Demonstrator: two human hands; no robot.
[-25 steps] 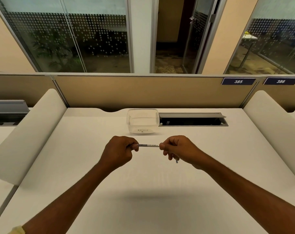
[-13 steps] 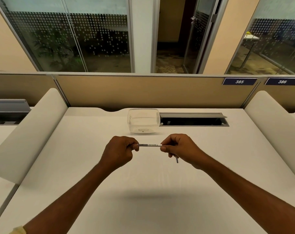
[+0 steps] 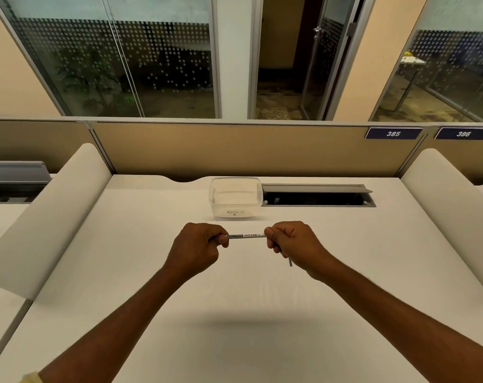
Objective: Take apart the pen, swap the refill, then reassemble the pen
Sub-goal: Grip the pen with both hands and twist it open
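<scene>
While both hands have stayed clamped on the ends of the whiteboard marker (image 3: 247,236), the right hand (image 3: 290,240) has crept a little nearer the left hand (image 3: 200,246) than half a second ago, so less of the printed barrel shows; I judge an end piece is being pushed or twisted, with the pen not yet apart. A thin dark rod (image 3: 290,261), perhaps a refill, pokes from under the right fist. The marker hangs level above the middle of the white desk (image 3: 124,272). Near the far edge sit a clear plastic container (image 3: 235,199) and, beside it, an open cable tray (image 3: 317,196); beyond are tan partitions and glass walls.
</scene>
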